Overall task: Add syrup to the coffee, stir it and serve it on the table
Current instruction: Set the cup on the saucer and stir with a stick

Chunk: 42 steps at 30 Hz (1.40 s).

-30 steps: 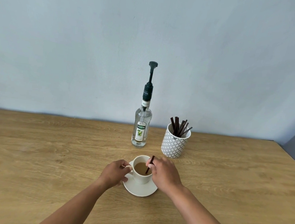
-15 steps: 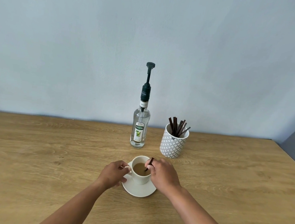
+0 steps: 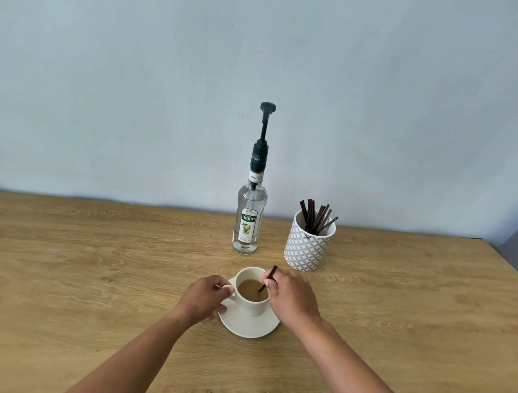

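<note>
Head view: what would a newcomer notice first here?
The hands at centre front: the right hand pinches a dark stirrer dipped in the coffee cup, while the left hand holds its handle. Behind stands a tall pump-topped syrup bottle, with a patterned pot of spare stirrers to its right.

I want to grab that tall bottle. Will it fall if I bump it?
Probably, if bumped up high: the bottle is tall and narrow, with a long pump on top. It looks like clear glass, so it might break, and likely feels heavy for its size.
</note>
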Tool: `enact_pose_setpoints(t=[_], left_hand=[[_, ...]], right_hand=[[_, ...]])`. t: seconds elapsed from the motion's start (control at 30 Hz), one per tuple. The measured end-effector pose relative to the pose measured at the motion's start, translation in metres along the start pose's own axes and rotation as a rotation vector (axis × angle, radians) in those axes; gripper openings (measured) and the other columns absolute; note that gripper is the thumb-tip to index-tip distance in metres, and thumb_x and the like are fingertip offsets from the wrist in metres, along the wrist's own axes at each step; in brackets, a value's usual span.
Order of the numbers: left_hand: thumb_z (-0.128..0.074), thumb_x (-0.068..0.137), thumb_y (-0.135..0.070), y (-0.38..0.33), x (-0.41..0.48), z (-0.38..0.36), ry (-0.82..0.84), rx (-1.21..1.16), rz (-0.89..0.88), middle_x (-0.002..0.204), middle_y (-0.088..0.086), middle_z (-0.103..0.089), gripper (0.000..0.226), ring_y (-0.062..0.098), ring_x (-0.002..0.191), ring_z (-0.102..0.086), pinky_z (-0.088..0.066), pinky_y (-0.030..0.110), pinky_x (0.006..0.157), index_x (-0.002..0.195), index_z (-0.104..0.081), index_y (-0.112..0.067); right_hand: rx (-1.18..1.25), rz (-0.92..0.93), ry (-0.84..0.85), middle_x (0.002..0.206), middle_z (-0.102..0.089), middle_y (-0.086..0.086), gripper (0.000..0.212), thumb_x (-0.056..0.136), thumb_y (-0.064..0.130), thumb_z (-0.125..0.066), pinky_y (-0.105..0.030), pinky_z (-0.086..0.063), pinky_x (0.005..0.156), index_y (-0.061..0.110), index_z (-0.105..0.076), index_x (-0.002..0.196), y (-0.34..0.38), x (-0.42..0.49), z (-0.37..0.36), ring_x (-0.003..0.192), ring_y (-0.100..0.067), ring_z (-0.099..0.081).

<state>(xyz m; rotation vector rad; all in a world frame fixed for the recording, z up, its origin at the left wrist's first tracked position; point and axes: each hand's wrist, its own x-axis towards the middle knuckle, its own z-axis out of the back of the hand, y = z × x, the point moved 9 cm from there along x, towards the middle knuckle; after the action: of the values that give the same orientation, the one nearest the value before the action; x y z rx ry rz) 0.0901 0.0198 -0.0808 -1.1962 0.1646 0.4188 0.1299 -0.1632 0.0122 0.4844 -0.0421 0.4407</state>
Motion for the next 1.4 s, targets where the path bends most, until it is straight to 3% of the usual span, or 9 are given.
enact_pose_setpoints(t=[0.17, 0.5, 0.7, 1.0, 1.13, 1.27, 1.4], left_hand=[[-0.065, 0.091, -0.03, 0.0, 0.0, 0.0, 0.001, -0.005, -0.004, 0.098, 0.002, -0.075, 0.011, 0.018, 0.075, -0.077, -0.053, 0.033, 0.055, 0.095, -0.069, -0.021], [-0.063, 0.092, -0.029, -0.003, -0.003, -0.001, 0.001, 0.014, -0.004, 0.1, 0.0, -0.074, 0.013, 0.017, 0.078, -0.077, -0.052, 0.03, 0.051, 0.098, -0.068, -0.02], [-0.062, 0.092, -0.031, -0.003, -0.004, -0.001, -0.003, 0.022, -0.004, 0.101, 0.0, -0.073, 0.013, 0.017, 0.078, -0.077, -0.051, 0.029, 0.05, 0.098, -0.068, -0.021], [-0.062, 0.091, -0.031, -0.004, -0.003, 0.0, -0.006, 0.035, -0.007, 0.1, -0.001, -0.073, 0.012, 0.016, 0.075, -0.077, -0.053, 0.029, 0.051, 0.097, -0.068, -0.022], [-0.062, 0.091, -0.03, -0.004, -0.003, -0.001, -0.015, 0.012, -0.011, 0.098, -0.003, -0.073, 0.009, 0.016, 0.076, -0.077, -0.052, 0.028, 0.049, 0.095, -0.068, -0.026], [-0.061, 0.091, -0.027, -0.002, -0.002, -0.004, -0.04, -0.032, -0.035, 0.096, 0.001, -0.074, 0.01, 0.02, 0.08, -0.076, -0.054, 0.032, 0.054, 0.099, -0.067, -0.027], [-0.072, 0.087, -0.029, 0.004, -0.003, -0.001, -0.093, -0.086, -0.073, 0.097, 0.001, -0.073, 0.021, 0.017, 0.083, -0.074, -0.057, 0.032, 0.059, 0.107, -0.065, -0.028]], right_hand=[[0.047, -0.027, 0.047, 0.098, -0.062, -0.002, 0.014, 0.097, 0.033, -0.047, -0.035, -0.048, 0.083, 0.035, -0.06, 0.1, 0.001, 0.0, -0.006, 0.094, -0.023, -0.055], [-0.003, -0.002, 0.018, 0.1, -0.067, 0.0, 0.018, 0.098, 0.029, -0.047, -0.035, -0.044, 0.09, 0.032, -0.064, 0.103, 0.004, 0.001, -0.007, 0.098, -0.021, -0.056], [0.004, 0.041, -0.001, 0.09, -0.063, 0.006, 0.014, 0.097, 0.027, -0.048, -0.032, -0.04, 0.08, 0.031, -0.062, 0.097, 0.007, -0.004, -0.004, 0.091, -0.018, -0.054], [0.034, 0.013, 0.026, 0.1, -0.064, -0.002, 0.017, 0.098, 0.028, -0.048, -0.035, -0.045, 0.088, 0.033, -0.064, 0.102, 0.01, -0.001, -0.009, 0.097, -0.02, -0.055], [-0.002, -0.019, 0.018, 0.094, -0.063, 0.001, 0.016, 0.098, 0.028, -0.046, -0.034, -0.044, 0.082, 0.033, -0.062, 0.103, -0.001, -0.003, -0.004, 0.093, -0.02, -0.053], [-0.004, -0.022, 0.004, 0.086, -0.053, 0.004, 0.013, 0.098, 0.029, -0.047, -0.033, -0.043, 0.077, 0.032, -0.06, 0.101, -0.002, -0.006, -0.001, 0.087, -0.02, -0.051], [0.087, -0.061, 0.027, 0.096, -0.06, -0.002, 0.014, 0.097, 0.031, -0.047, -0.035, -0.05, 0.081, 0.035, -0.06, 0.1, -0.002, -0.007, -0.005, 0.092, -0.023, -0.057]])
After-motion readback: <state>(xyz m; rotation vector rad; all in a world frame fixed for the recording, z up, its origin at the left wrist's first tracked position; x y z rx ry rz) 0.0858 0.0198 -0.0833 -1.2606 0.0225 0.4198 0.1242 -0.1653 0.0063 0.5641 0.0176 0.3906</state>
